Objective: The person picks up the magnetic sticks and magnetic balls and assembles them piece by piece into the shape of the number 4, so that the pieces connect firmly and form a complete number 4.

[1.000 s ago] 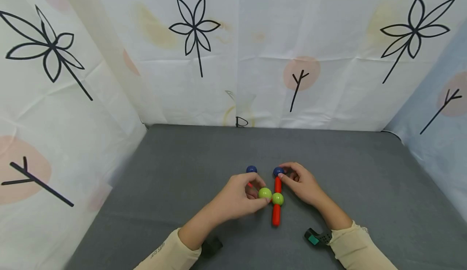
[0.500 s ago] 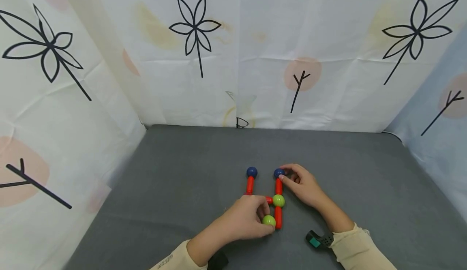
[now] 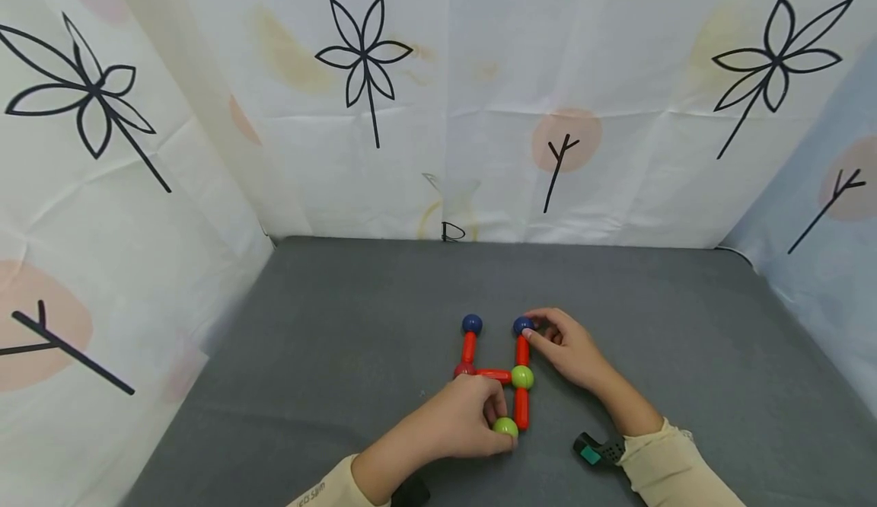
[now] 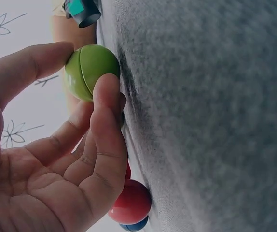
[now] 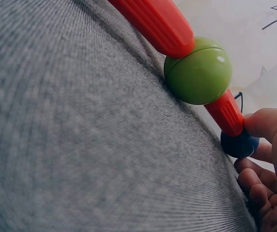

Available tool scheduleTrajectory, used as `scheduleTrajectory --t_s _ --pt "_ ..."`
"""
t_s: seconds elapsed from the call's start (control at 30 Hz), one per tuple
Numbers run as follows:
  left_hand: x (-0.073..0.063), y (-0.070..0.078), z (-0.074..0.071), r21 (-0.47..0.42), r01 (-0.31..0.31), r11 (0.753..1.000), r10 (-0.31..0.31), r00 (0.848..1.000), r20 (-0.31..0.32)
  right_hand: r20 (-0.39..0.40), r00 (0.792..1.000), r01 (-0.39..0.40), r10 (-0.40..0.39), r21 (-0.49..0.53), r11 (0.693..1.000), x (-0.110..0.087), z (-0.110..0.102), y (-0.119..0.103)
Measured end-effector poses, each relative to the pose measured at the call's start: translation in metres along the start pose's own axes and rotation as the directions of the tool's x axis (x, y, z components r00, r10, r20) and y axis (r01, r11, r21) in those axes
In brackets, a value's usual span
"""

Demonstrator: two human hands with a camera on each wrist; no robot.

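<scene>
In the head view my left hand [image 3: 466, 419] pinches a green ball [image 4: 91, 72] between thumb and fingers. That ball sits at the near end of a red rod [image 3: 522, 409]. My right hand [image 3: 569, 349] holds a dark blue ball [image 3: 523, 326] between thumb and forefinger. Below it, another red rod [image 3: 523, 351] runs to a second green ball [image 3: 522, 377]. A crosswise red rod [image 3: 495, 375] links this one with a red ball [image 4: 131, 202], partly covered by my left hand in the head view. From the red ball a further rod [image 3: 469, 349] leads up to another blue ball [image 3: 472, 324].
The pieces lie on a grey cloth-covered table [image 3: 342, 301]. White patterned curtains [image 3: 479, 73] rise at its back and sides. A black strap with a green-faced device [image 3: 591, 450] is on the right wrist.
My left hand has brought its green ball down toward me, from beside the middle green ball to the near end of the lower red rod. The right hand has stayed at the blue ball.
</scene>
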State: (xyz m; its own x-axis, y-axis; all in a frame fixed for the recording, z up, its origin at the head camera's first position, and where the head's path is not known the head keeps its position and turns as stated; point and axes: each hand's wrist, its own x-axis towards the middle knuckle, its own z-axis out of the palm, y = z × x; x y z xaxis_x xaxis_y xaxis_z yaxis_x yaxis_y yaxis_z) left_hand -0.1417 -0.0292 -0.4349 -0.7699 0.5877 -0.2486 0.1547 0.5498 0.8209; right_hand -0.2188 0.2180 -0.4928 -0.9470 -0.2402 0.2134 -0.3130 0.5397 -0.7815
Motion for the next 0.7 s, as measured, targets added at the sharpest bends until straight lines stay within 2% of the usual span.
scheduleTrajectory --t_s 0.2,0.7 --pt "-0.0012 0.0017 0.0021 -0.003 0.001 1.0 -0.001 1.0 0.019 0.007 1.0 -0.003 0.003 -0.007 1.0 0.0013 0.0008 0.0018" --pt "0.0 0.0038 0.0077 -0.083 -0.024 0.996 0.027 0.999 0.044 0.0 1.0 -0.003 0.003 0.009 1.0 -0.0005 -0.0012 -0.0038"
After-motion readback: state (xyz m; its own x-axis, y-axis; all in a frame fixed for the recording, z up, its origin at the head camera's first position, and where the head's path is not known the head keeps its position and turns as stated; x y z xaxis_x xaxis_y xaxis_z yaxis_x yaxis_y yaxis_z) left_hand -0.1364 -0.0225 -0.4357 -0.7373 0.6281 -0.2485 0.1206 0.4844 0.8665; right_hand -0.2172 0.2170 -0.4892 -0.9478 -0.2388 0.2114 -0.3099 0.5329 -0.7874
